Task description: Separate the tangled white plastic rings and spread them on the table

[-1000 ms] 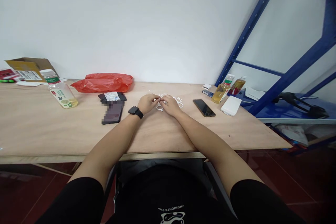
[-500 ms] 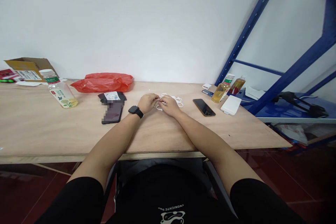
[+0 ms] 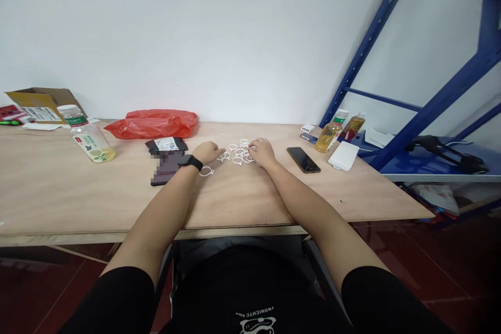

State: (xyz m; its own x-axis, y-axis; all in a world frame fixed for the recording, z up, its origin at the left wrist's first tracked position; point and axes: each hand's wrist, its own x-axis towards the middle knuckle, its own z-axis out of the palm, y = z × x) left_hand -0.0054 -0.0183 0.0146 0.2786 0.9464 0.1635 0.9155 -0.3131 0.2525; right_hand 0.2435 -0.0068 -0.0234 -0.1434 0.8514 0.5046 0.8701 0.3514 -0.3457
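Several small white plastic rings with little tabs [image 3: 237, 160] lie loosely grouped on the wooden table, between my two hands. My left hand [image 3: 207, 152], with a black watch at the wrist, is curled at the left of the group. A white ring [image 3: 225, 156] shows right by its thumb, and the other fingers are partly hidden. Below this hand a separate ring [image 3: 206, 171] lies flat. My right hand [image 3: 263, 152] reaches in from the right, its bent fingertips closed at rings on the group's right side.
A dark phone [image 3: 303, 159], a white case [image 3: 343, 156] and a drink bottle [image 3: 331, 131] stand or lie to the right. Leftward are a dark pouch [image 3: 167, 144], a red plastic bag [image 3: 152, 124], a tilted bottle [image 3: 88, 135] and a cardboard box [image 3: 43, 104].
My hands, together over the rings before, have moved apart: the left to the left, the right slightly to the right. More rings now show between them.
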